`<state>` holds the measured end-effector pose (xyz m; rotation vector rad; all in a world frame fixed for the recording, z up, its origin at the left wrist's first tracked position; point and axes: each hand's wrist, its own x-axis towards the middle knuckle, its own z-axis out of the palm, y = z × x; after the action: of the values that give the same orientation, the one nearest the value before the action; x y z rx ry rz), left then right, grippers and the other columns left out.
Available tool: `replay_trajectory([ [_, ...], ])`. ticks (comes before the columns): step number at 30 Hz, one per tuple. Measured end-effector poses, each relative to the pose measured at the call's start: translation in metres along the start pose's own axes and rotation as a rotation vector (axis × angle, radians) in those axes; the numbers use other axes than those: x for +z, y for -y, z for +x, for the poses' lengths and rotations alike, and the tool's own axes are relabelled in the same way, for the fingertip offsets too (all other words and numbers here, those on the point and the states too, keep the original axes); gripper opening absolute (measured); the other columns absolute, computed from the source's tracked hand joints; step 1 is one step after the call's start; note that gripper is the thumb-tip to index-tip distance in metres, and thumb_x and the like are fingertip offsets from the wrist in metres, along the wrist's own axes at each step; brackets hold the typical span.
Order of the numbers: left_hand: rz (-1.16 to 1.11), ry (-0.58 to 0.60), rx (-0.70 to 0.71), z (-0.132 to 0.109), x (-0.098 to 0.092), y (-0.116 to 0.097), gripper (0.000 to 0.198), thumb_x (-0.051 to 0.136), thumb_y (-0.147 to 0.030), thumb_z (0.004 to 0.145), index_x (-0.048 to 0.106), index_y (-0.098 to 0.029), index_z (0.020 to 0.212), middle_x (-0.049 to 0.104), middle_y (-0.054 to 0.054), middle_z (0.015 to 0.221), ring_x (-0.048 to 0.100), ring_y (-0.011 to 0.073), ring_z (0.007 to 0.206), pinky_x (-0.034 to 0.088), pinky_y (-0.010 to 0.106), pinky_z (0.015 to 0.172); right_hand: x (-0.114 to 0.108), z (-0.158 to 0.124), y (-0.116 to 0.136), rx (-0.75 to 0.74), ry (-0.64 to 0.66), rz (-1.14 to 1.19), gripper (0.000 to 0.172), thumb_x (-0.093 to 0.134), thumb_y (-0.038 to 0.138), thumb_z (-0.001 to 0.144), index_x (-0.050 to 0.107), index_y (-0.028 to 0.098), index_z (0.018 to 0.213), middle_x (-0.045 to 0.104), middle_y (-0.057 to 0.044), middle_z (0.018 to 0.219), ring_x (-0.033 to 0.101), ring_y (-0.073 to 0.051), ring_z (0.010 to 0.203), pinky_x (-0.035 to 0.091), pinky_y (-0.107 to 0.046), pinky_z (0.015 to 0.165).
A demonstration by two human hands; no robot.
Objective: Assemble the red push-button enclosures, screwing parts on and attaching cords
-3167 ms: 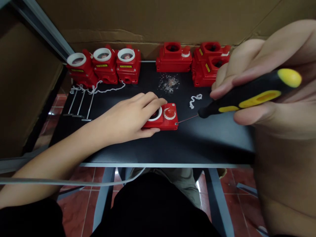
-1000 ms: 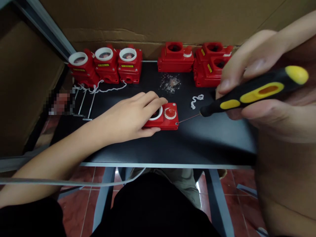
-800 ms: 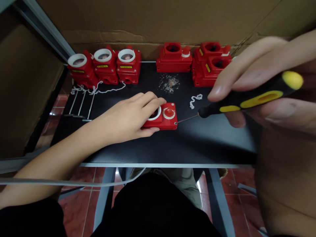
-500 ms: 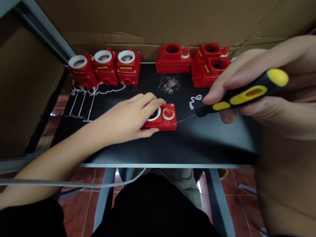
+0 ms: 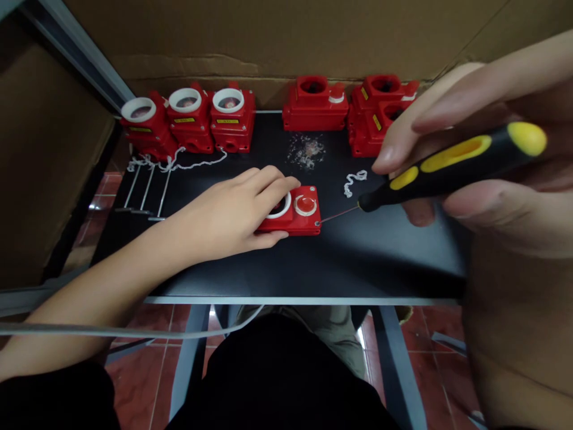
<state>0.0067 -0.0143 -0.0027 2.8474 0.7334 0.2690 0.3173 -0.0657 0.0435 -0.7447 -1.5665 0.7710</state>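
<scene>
A red box with a white-ringed round window and a red round button lies on the black tabletop. My left hand grips it from the left, fingers over its top and thumb along its near side. Part of the window is hidden under the fingers. In my right hand is a black-and-yellow screwdriver, thumb and fingers around its handle. The thin shaft slants down to the left, and its tip meets the screw at the box's near right corner. A short curl of white string lies close to the shaft.
Three red boxes with white rings stand at the back left, with white string and metal T-shaped rods before them. More red boxes stand at the back right. Whitish crumbs are scattered behind the held box. Cardboard walls the back.
My right hand's fingers have loosened and shifted on the screwdriver handle, which has moved slightly right and turned. The tip stays at the corner screw. My left hand and the box hold their place.
</scene>
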Motion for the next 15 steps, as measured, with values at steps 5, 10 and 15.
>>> replay_trajectory([
  [5,0.0,0.007,-0.009,0.001,0.0,-0.001,0.069,0.08,-0.038,0.115,0.057,-0.013,0.175,0.072,0.021,0.166,0.075,0.0401,0.149,0.065,0.052,0.128,-0.016,0.005,-0.003,0.011,0.255,-0.008,0.03,0.1,0.036,0.09,0.1,0.044,0.119,0.094,-0.01,0.11,0.076,-0.032,0.072,0.057,-0.048,0.042],
  [10,0.001,0.014,-0.014,0.002,-0.001,-0.003,0.068,0.081,-0.038,0.115,0.058,-0.013,0.175,0.073,0.021,0.165,0.076,0.0395,0.148,0.065,0.051,0.128,-0.018,0.004,-0.005,-0.005,0.254,-0.007,0.036,0.103,0.033,0.089,0.099,0.044,0.123,0.095,-0.007,0.11,0.08,-0.032,0.076,0.069,-0.051,0.05],
  [15,0.004,0.005,-0.011,0.002,-0.001,-0.003,0.069,0.082,-0.035,0.114,0.057,-0.013,0.175,0.073,0.02,0.164,0.077,0.039,0.146,0.066,0.05,0.125,-0.008,0.003,-0.004,-0.037,0.2,-0.047,0.026,0.108,0.043,0.092,0.099,0.044,0.117,0.093,0.002,0.102,0.085,-0.027,0.086,0.08,-0.049,0.074],
])
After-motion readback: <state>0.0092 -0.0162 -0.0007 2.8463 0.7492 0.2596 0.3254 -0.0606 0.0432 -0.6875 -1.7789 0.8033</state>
